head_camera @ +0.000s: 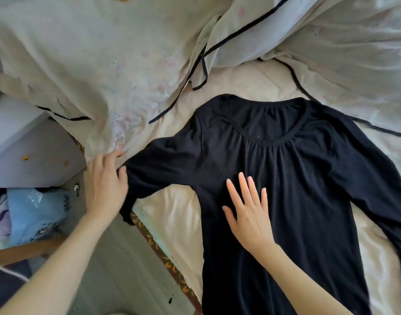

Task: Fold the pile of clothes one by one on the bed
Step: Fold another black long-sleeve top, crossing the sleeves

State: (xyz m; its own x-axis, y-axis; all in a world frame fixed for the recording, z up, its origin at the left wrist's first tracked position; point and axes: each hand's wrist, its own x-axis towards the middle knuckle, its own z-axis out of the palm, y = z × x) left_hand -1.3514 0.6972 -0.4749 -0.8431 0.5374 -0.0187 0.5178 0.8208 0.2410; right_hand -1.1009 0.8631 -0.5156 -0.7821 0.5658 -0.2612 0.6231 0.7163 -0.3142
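Observation:
A black long-sleeved top [297,178] with a gathered round neckline lies flat, front up, on the cream bed sheet [176,212]. Its left sleeve reaches the bed's left edge and hangs over it. My left hand [105,183] grips that sleeve near its end, thumb curled over the dark cloth. My right hand [249,214] rests flat on the chest of the top, fingers straight and spread. The right sleeve runs down along the right side of the garment.
A pale crumpled cover with black trim [117,64] bunches across the back and left of the bed. A white drawer unit [24,144] stands left of the bed, with a blue plastic bag [36,214] on the floor below it.

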